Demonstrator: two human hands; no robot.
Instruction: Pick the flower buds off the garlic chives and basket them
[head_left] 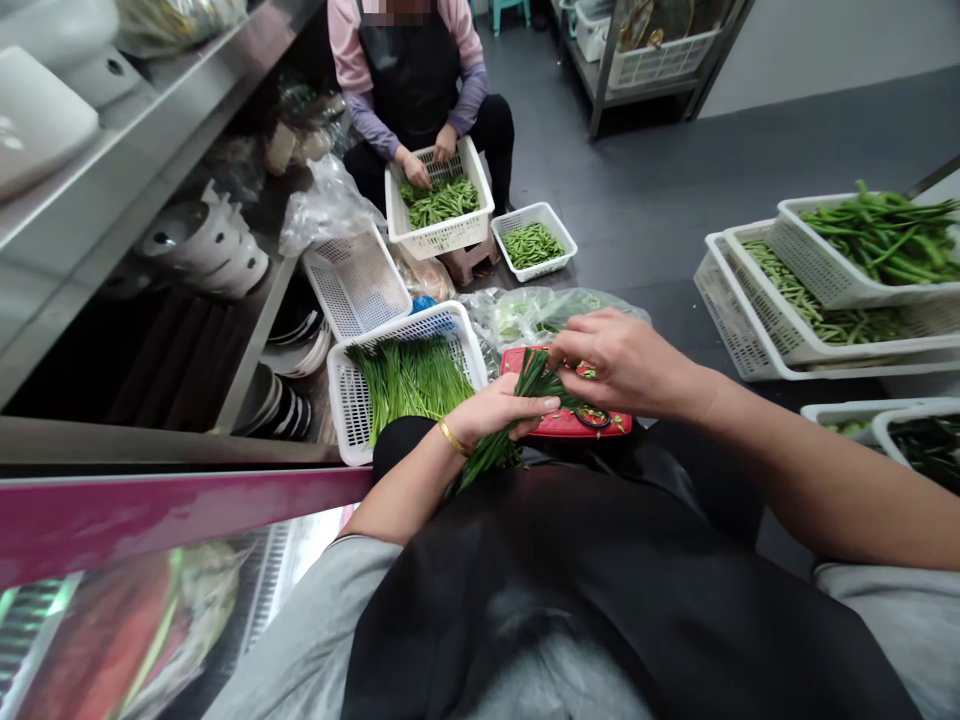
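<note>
My left hand (495, 410) is wrapped round a bunch of green chives (491, 455), above my lap. The bunch slants, its upper end pointing away from me to the right. At that end my right hand (619, 365) has thumb and fingers pinched on the chive ends. Just beyond and below the hands is a red plastic surface (547, 425), with green scraps and a black looped handle (592, 415) on it. To the left, a white basket (352, 440) holds many more chives (412, 380) lying side by side.
A co-worker (409, 90) sits opposite, both hands in a basket of green beans (442, 205). A smaller bean basket (536, 240) stands beside it. Stacked vegetable baskets (750, 350) are at right. Steel shelving (187, 110) runs along the left. Clear plastic bags (517, 310) lie ahead.
</note>
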